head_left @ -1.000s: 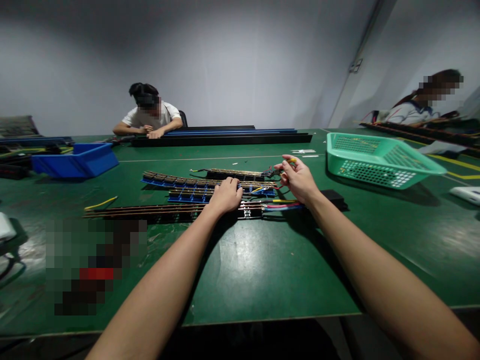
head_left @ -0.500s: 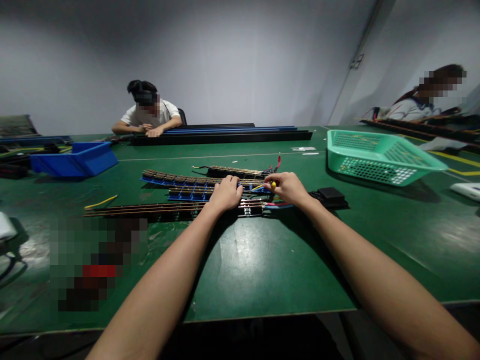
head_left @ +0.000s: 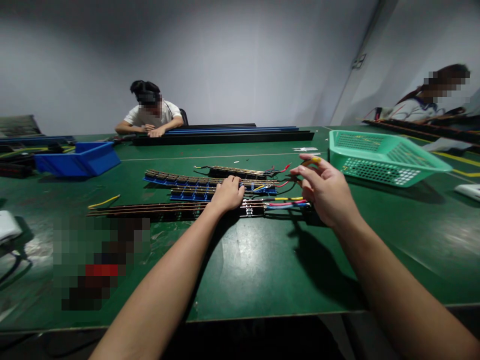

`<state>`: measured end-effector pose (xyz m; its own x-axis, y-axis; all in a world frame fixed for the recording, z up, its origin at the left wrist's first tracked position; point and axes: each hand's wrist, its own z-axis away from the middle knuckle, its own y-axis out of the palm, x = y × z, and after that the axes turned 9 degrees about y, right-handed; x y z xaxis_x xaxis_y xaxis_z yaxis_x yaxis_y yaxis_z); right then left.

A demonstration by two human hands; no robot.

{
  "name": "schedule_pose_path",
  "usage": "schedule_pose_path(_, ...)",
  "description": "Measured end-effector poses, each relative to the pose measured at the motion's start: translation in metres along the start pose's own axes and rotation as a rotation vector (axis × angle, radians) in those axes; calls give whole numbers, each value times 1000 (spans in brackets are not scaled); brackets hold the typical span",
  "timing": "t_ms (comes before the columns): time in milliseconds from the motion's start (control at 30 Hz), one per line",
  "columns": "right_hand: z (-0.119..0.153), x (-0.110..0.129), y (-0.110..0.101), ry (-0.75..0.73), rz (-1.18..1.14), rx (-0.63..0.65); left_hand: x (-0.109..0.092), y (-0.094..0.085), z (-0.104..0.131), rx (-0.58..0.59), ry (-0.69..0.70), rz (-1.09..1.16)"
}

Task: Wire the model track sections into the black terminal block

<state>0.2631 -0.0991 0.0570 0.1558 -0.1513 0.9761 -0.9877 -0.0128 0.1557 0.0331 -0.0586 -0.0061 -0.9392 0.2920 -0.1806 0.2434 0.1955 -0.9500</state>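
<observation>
My left hand [head_left: 227, 194] lies over the middle of a long blue strip [head_left: 157, 178] lined with thin metal rods. Its fingers are bent down onto the strip, gripping it. A shorter blue strip [head_left: 191, 194] and a long black strip [head_left: 150, 210] with copper-coloured rods lie under or beside the same hand. To the right, my right hand [head_left: 328, 192] is raised above the table, thumb and fingers pinched on wires. A yellow wire [head_left: 312, 161] shows at its fingertips, and red and dark wires [head_left: 283, 185] run from the strip ends toward it.
A black strip [head_left: 236, 172] with wires lies just beyond. At right stands a green perforated basket [head_left: 390, 160], at left a blue bin [head_left: 78, 160]. Long black and blue profiles [head_left: 225, 136] lie before a co-worker [head_left: 153, 115]; another person [head_left: 423, 105] sits far right.
My right hand has moved right and up, away from the strip ends, drawing wires along. Yellow, pink and blue wires now show below it. My left hand stays on the strips.
</observation>
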Motion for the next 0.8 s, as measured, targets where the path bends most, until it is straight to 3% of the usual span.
schedule_pose_path(133, 51, -10, -6, 46, 128, 76, 0, 0, 0, -8, 6, -8)
schedule_pose_path(267, 95, -36, -10, -116, 232, -36, 0, 0, 1, -7, 4, -12)
schedule_pose_path(400, 123, -45, -14, -153, 274, -81, -1, -1, 0, -1, 2, -7)
schedule_pose_path(500, 126, -44, -19, -131, 286, -66, 0, -1, 0, -2, 6, -3)
schedule_pose_path(633, 108, -49, -25, -134, 341, 23, 1, 0, 0, 0, 5, -3)
schedule_pose_path(800, 89, -63, -26, -212, 613, 76, 1, 0, 0, -8, 8, -1)
